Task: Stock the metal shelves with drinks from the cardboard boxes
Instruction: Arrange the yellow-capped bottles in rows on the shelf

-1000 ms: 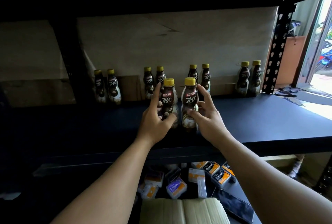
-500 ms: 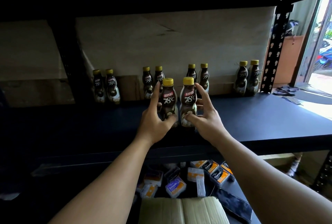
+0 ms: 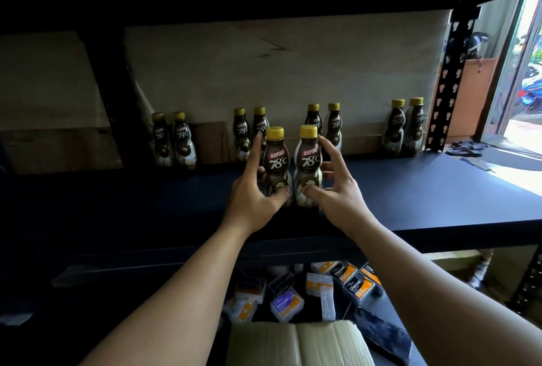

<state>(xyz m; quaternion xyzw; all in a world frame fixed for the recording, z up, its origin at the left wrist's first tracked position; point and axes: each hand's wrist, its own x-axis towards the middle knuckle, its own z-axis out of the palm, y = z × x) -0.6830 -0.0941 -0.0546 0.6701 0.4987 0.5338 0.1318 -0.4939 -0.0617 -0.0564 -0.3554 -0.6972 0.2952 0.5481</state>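
Item one, metal shelf [image 3: 410, 198]: a dark flat board that is running the full width of the view, with a perforated upright post [image 3: 448, 81] standing at its right rear corner and a cardboard backing sheet [image 3: 293, 72] leaning behind it. Item two, back row of bottles [image 3: 406, 128]: eight brown coffee drinks with yellow caps, which are standing upright in four pairs along the rear edge, each pair set apart from the next. Item three, left front bottle [image 3: 275, 160] and right front bottle [image 3: 308, 160]: both are standing upright side by side on the shelf, nearly touching, labels facing the camera, ahead of the two middle pairs. The left hand [image 3: 252, 192] is gripping the left front bottle, thumb pressing across its lower front and index finger lying up along its left side toward the cap. The right hand [image 3: 337, 189] is holding the right front bottle, thumb pressing on its lower front while the fingers are spreading wide and curving round its right side, the index fingertip touching near the shoulder. Item four, lower level: small packets [image 3: 286, 304] in white, orange and purple are lying loose beside dark charcoal-labelled packs [image 3: 359, 285]. Item five, cardboard box [image 3: 299, 342]: its closed flaps are showing at the bottom edge, between the forearms.
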